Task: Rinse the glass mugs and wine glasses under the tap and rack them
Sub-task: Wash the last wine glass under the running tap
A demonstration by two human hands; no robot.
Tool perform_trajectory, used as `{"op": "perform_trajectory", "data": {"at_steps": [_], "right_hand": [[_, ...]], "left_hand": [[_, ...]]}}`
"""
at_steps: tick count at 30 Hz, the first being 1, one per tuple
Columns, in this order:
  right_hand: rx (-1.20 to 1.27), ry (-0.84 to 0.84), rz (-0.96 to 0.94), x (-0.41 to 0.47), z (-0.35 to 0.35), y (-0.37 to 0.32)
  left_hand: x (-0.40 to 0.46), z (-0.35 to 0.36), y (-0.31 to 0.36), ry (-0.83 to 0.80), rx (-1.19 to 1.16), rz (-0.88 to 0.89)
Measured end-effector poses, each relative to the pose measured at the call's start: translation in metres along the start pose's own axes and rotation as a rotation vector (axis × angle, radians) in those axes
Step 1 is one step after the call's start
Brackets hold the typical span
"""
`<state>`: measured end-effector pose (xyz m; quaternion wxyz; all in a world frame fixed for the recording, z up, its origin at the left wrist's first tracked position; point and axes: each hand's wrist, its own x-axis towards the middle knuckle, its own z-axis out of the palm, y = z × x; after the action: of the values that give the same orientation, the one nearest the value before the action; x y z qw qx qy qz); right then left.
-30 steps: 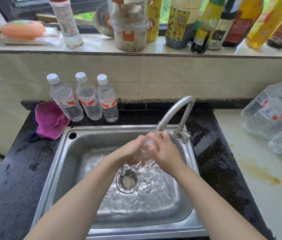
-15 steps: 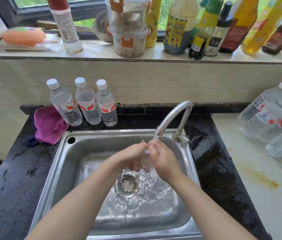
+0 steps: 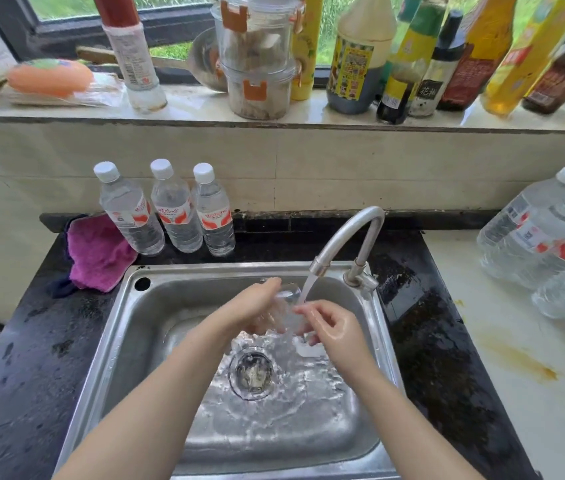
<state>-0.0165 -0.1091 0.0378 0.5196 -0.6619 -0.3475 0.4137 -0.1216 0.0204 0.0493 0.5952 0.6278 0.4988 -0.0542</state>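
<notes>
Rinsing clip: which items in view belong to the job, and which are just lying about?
In use:
- clear glass, held by left hand and right hand
- running tap
- sink

Lying about:
- three upright water bottles
- pink cloth
- more bottles at right
- sauce bottles on sill

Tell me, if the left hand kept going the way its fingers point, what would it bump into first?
Probably the stream of water from the tap. The left hand holds the glass, fingers pointing up and right toward it, though depth is hard to judge.
</notes>
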Motion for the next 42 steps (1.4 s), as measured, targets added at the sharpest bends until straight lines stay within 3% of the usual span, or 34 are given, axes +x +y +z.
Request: {"op": "perform_trajectory", "data": {"at_steps": [3, 7, 9, 11, 13, 15, 18, 20, 21, 23, 25, 26, 28, 30, 32, 35, 37, 39, 42], "right_hand": [[-0.016, -0.1, 0.021, 0.011, -0.013, -0.012], [-0.025, -0.023, 0.142, 0.024, -0.012, -0.022], [-0.039, -0.232, 0.138, 0.019, -0.015, -0.03], [-0.251, -0.498, 0.137, 0.015, -0.024, -0.036], [-0.48, -0.611, 0.13, 0.018, -0.031, -0.039], [-0.487, -0.526, 0.127, 0.021, -0.026, -0.039], [-0.192, -0.262, 0.102, 0.011, -0.007, -0.034], [-0.063, -0.29, 0.11, 0.002, 0.0, -0.025], [-0.141, -0.36, 0.117, 0.0, -0.003, -0.022], [-0.548, -0.506, 0.067, 0.004, -0.015, -0.021], [-0.828, -0.502, 0.015, 0.008, -0.025, -0.024], [-0.83, -0.448, 0.001, 0.009, -0.025, -0.025], [-0.609, -0.285, 0.024, 0.008, -0.015, -0.025], [-0.189, -0.162, 0.111, 0.006, -0.004, -0.025], [-0.008, -0.217, 0.127, 0.003, -0.002, -0.027], [-0.348, -0.393, 0.033, 0.007, -0.016, -0.023], [-0.488, -0.262, -0.045, 0.013, -0.024, -0.016], [-0.563, -0.09, -0.15, 0.014, -0.023, -0.012], [-0.564, -0.168, -0.178, 0.012, -0.015, -0.017]], "left_hand": [[0.0, 0.013, -0.006, -0.016, -0.175, 0.082], [-0.004, 0.042, -0.009, 0.261, -0.004, 0.421], [-0.003, 0.037, -0.003, 0.296, -0.031, 0.396], [-0.003, 0.026, 0.004, 0.182, -0.061, 0.294], [-0.004, 0.023, 0.003, 0.12, -0.035, 0.266], [-0.006, 0.03, -0.007, 0.174, -0.085, 0.337], [-0.005, 0.042, -0.021, 0.359, -0.053, 0.486], [0.001, 0.038, -0.02, 0.41, -0.048, 0.478], [0.003, 0.034, -0.018, 0.353, -0.074, 0.432], [0.006, 0.026, -0.015, 0.105, -0.092, 0.235], [0.004, 0.022, -0.017, -0.076, -0.096, 0.076], [0.002, 0.024, -0.018, -0.07, -0.118, 0.075], [0.003, 0.03, -0.019, 0.098, -0.146, 0.226], [0.004, 0.037, -0.018, 0.266, -0.093, 0.407], [0.003, 0.035, -0.011, 0.322, -0.039, 0.394], [-0.001, 0.023, -0.005, 0.098, -0.093, 0.148], [-0.005, 0.022, -0.007, -0.038, -0.165, 0.085], [-0.005, 0.026, -0.008, -0.047, -0.296, 0.094], [-0.012, 0.024, 0.004, -0.099, -0.325, 0.051]]}}
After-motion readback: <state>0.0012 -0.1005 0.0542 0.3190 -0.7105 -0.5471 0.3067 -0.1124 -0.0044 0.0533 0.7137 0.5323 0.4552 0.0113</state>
